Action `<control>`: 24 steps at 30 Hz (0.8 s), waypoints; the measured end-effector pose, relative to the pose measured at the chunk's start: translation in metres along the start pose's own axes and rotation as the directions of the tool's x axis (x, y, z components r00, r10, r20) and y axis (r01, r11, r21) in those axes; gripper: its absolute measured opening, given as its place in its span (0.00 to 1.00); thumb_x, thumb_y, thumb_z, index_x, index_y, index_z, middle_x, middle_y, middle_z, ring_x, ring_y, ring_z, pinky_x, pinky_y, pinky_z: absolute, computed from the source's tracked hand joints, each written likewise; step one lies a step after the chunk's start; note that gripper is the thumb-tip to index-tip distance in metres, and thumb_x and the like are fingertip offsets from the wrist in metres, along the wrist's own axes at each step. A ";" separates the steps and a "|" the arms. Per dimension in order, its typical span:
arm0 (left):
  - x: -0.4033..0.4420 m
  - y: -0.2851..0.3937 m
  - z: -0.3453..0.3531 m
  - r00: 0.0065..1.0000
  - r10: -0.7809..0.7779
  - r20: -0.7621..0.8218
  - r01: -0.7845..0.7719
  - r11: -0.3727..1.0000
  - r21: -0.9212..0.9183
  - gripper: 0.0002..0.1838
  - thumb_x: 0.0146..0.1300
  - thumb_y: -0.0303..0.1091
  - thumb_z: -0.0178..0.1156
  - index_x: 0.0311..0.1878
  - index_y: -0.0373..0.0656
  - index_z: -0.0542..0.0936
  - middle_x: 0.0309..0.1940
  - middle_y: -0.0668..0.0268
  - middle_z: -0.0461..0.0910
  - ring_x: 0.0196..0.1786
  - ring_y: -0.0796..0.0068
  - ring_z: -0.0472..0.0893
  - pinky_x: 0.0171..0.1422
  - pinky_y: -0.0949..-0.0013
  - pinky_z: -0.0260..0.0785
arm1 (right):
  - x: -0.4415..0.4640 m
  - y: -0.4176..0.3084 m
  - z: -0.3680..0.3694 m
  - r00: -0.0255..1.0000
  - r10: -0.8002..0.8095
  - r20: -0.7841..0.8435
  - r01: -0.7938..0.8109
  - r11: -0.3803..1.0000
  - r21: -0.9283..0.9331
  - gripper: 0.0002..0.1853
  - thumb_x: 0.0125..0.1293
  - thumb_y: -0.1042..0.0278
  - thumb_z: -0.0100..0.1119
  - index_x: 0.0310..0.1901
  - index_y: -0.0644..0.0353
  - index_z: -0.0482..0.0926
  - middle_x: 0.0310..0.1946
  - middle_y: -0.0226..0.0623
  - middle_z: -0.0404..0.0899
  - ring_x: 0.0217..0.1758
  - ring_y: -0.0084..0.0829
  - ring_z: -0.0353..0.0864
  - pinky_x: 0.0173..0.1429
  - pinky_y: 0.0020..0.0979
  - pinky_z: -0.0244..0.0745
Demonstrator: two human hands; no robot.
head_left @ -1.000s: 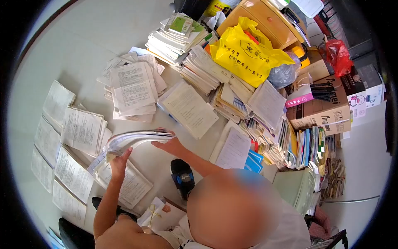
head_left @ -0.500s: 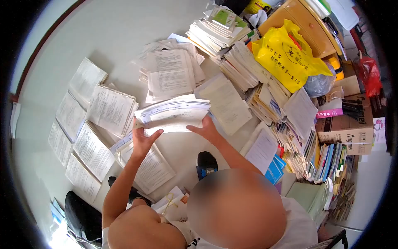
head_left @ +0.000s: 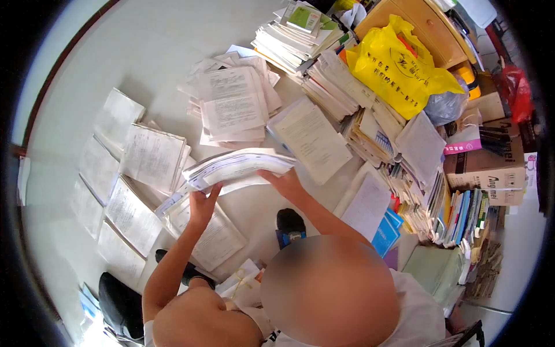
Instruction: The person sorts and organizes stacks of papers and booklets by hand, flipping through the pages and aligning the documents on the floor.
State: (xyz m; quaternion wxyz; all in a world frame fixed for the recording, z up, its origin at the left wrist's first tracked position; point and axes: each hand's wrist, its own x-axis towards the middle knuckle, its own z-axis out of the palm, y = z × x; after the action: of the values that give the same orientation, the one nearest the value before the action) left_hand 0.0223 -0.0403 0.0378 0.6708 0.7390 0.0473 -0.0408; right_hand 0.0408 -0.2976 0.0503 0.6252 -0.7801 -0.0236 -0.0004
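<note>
Left hand (head_left: 203, 206) and right hand (head_left: 287, 184) clamp opposite ends of the paper sheaf (head_left: 243, 166) between thumbs and fingers (bowed upward), presumably to align its sheets. Beyond the fingertips: printed stack (head_left: 232, 99).

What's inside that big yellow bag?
A bit of something red pokes out near the top of the yellow bag, but I can't tell what it is. The plastic hides whatever else is in there.
</note>
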 end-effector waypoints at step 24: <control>-0.021 -0.056 -0.003 0.776 -0.591 0.222 0.624 0.666 -0.409 0.27 0.76 0.36 0.57 0.73 0.43 0.62 0.61 0.60 0.77 0.61 0.63 0.79 0.64 0.57 0.77 | -0.018 0.053 -0.013 0.750 0.631 0.197 -0.659 0.693 0.291 0.23 0.78 0.55 0.54 0.63 0.67 0.74 0.53 0.43 0.82 0.53 0.32 0.81 0.56 0.32 0.76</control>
State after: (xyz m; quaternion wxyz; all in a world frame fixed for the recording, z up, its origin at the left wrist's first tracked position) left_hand -0.0057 -0.0321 -0.0146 0.7751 0.4976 0.2752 -0.2755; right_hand 0.0254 -0.3224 0.0005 0.7094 -0.6168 0.2266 0.2548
